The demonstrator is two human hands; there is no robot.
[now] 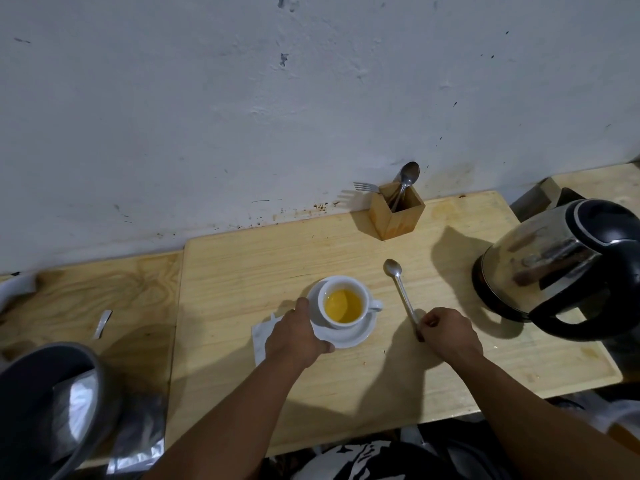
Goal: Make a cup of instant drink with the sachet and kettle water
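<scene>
A white cup (343, 291) holding yellow liquid stands on a white saucer (360, 332) in the middle of the wooden board (242, 265). My left hand (294, 336) grips the saucer's left rim. To the right, my right hand (450, 332) is closed on the handle end of a metal spoon (398, 285) that lies on the board with its bowl pointing away from me. A steel and black kettle (561, 265) stands at the right edge. The white sachet (259, 337) lies partly under my left hand.
A wooden cutlery holder (396, 216) with a spoon and fork stands by the wall. A torn silver strip (103, 323) lies on the left tabletop. A grey bin (48, 407) with foil packaging inside sits at the lower left.
</scene>
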